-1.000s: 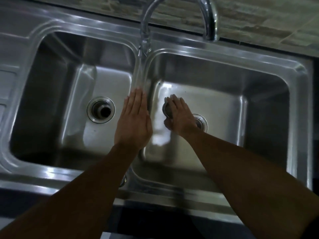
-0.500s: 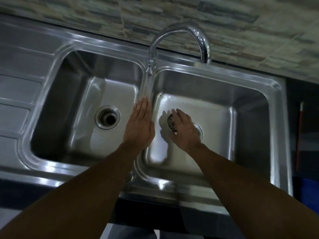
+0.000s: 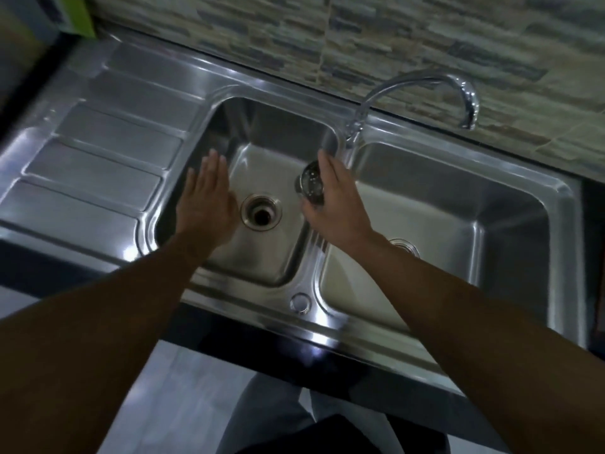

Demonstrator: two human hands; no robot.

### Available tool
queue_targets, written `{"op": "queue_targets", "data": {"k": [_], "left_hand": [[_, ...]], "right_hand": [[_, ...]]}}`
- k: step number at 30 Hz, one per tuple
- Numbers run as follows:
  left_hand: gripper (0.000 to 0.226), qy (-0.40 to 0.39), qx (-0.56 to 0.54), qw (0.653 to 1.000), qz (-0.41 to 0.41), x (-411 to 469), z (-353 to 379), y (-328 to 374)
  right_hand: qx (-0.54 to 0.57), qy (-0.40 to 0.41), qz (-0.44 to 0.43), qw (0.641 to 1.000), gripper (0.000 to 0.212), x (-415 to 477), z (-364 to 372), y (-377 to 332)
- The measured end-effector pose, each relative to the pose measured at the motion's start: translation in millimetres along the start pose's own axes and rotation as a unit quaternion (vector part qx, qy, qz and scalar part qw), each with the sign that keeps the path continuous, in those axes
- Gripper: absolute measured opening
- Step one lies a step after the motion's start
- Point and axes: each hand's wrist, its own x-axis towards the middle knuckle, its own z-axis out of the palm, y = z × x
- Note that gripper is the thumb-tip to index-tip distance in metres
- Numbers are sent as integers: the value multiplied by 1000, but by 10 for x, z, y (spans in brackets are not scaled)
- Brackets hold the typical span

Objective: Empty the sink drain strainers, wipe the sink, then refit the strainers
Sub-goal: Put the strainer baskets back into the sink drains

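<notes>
A steel double sink (image 3: 327, 306) fills the view. My right hand (image 3: 334, 204) holds a round perforated metal strainer (image 3: 311, 185) tilted over the left basin, up and to the right of that basin's uncovered drain hole (image 3: 261, 212). My left hand (image 3: 208, 194) hovers flat with fingers spread over the left basin's left side, holding nothing. The right basin's drain (image 3: 404, 245) shows just past my right wrist, mostly hidden by the forearm; I cannot tell whether a strainer sits in it.
A curved chrome tap (image 3: 425, 85) arches over the divider between the basins. A ribbed steel drainboard (image 3: 98, 165) lies to the left. A stone-pattern tiled wall (image 3: 360, 37) runs behind. A green object (image 3: 80, 14) stands at the far left corner.
My right hand lifted the strainer from the right basin and carried it left over the left basin. My left hand left the divider for the left basin's left side. The view panned left.
</notes>
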Motion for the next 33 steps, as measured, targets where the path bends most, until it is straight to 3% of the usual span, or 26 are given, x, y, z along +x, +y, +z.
{"op": "queue_targets", "data": {"k": [9,21,29,33], "left_hand": [[71,5,-4,999,-45,91,129,-1126],[59,56,-54,997,-26,21,295,-1241],[59,64,-67,995,-26,25,305,-1258],[60,68,-67,995,-24,10,313,-1260]], "right_hand": [[-87,-159,-53,982,88,168,890,-180],[-112,-212,-32,970,93,626,1664,-17],[-148,-203,0,968,90,694,1954,27],[-137,-221,5,966,98,711,2013,123]]}}
